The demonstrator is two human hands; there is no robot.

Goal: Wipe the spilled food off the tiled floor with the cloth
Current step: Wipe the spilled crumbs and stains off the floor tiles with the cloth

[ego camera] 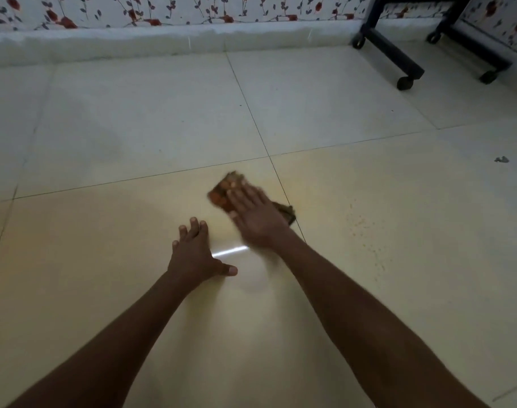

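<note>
Pressing the cloth (222, 193) flat on the tiled floor (104, 119) with your right hand (255, 214).

Your right palm lies on it, fingers straight and together, not clamped; it is blurred. The cloth's long axis runs from far-left to near-right, across a tile joint. Your left hand (195, 254) rests open, fingers spread. Small crumbs (362, 223) lie to the right.
</note>
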